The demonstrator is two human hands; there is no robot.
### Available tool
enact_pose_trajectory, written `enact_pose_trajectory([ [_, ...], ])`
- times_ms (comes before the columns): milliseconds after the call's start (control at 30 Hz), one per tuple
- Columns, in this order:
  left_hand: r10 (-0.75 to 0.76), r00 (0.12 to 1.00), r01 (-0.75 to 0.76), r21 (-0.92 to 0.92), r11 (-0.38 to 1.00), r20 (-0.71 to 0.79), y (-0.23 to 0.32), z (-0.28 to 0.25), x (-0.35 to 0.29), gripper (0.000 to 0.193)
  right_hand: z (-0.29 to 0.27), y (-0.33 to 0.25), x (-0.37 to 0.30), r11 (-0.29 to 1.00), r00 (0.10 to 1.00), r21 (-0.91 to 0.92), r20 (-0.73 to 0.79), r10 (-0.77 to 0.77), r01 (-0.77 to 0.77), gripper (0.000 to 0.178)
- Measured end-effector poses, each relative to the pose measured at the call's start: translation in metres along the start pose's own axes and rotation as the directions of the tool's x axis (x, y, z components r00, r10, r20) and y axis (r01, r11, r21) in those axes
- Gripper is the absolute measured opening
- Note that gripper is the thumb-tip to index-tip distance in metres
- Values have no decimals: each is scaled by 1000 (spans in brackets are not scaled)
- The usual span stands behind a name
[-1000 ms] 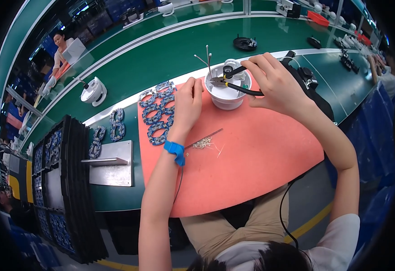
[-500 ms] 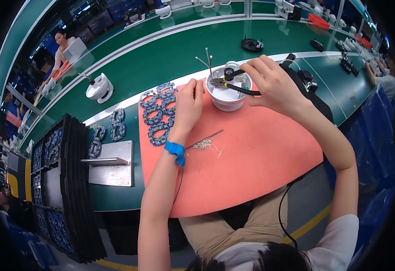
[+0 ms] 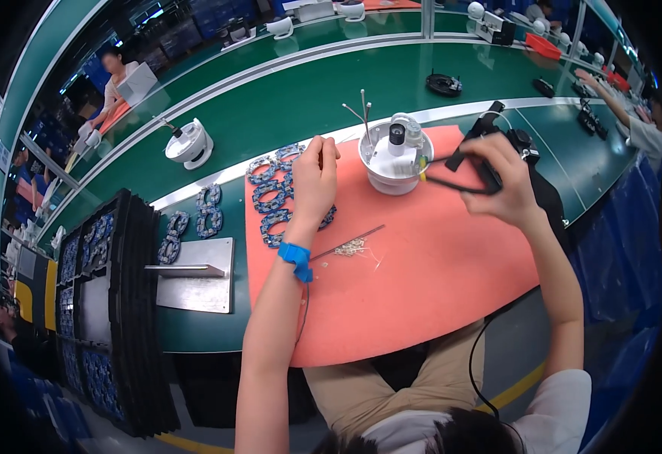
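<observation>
My right hand [image 3: 506, 180] grips a pair of black-handled cutting pliers [image 3: 456, 184] with yellow near the joint; their jaws are smeared by motion. The jaw end points toward a round white camera housing [image 3: 393, 181], which stands at the far edge of the orange-red mat [image 3: 437, 257]. A black lens and several thin upright leads with light tips rise from the housing. My left hand [image 3: 317, 181] is closed just left of the housing, above blue ring-shaped circuit boards [image 3: 272, 198]; whether it holds anything is hidden. A blue wrist strap [image 3: 295, 260] circles my left wrist.
A thin dark rod [image 3: 350, 240] and a pile of small pale bits [image 3: 351, 248] lie on the mat. Left are a metal plate with a handle [image 3: 195, 284] and stacked black trays [image 3: 111, 318]. Another white housing [image 3: 190, 144] stands beyond. Co-workers sit at far left and right.
My right hand has drawn the pliers out of the housing, rightward and toward me. My left hand stays closed in nearly the same place. The whole view has shifted slightly.
</observation>
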State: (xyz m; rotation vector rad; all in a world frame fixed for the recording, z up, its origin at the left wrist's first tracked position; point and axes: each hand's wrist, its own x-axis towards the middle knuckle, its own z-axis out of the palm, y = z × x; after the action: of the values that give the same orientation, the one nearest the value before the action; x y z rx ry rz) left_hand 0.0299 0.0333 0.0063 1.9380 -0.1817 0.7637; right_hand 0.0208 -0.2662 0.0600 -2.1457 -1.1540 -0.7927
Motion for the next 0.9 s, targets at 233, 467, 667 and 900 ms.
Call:
enact_pose_trajectory([
  [233, 2, 996, -20, 199, 980, 91, -8, -5, -2, 30, 6, 5, -50, 974, 754, 52, 642, 137, -221, 81],
  [467, 27, 993, -64, 334, 941, 113, -16, -2, -4, 28, 41, -10, 3, 999, 972, -30, 233, 19, -12, 42],
  [667, -22, 992, -34, 420, 907, 127, -15, -9, -2, 27, 88, 34, 21, 965, 962, -103, 154, -224, 241, 26],
  [900, 64, 976, -150, 428, 891, 208, -16, -5, -7, 24, 133, 92, 87, 972, 978, -138, -57, -201, 191, 21],
])
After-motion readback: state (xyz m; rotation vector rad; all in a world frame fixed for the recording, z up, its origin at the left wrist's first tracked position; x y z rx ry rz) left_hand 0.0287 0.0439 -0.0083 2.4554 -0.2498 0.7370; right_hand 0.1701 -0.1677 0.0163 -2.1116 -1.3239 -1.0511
